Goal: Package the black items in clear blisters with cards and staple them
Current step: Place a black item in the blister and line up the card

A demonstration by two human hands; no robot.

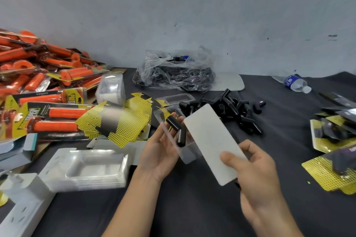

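Two black items (pixel 176 128), short smooth tubes, lie in the clear blister (pixel 187 153) gripped by the left hand (pixel 159 152). The blister looks thin, glossy and easily crushed, so it is best held by its edges. Just right of that hold, the right hand (pixel 256 175) pinches the lower end of a flat, matt white card (pixel 210 140), likely light and bendable; a loose black pile (pixel 231 109) lies beyond both hands

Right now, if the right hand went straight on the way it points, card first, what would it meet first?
Probably the clear blister held in the left hand: the white card in the right hand leans toward it. Depth is unclear, so the card might pass above it.
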